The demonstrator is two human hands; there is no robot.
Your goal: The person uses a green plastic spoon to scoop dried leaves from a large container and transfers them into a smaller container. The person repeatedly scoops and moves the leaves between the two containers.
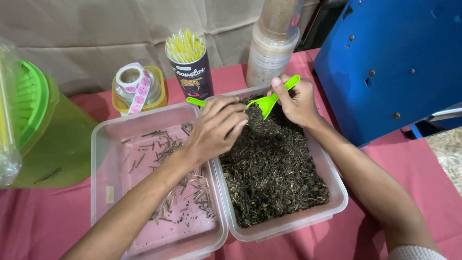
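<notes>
Gripping a green scoop (269, 100) by its handle, the right hand (297, 102) is closed around it, the scoop's bowl resting on dark dried leaves (272, 168) at the 12 o'clock end of the clear tub (337, 192). The left hand (216, 127) has its fingers pinched together at those leaves, just beside the scoop. At 9 o'clock from that tub, touching it, a second clear tub (103, 159) holds scattered stems (185, 192) on the pink tabletop (43, 221).
</notes>
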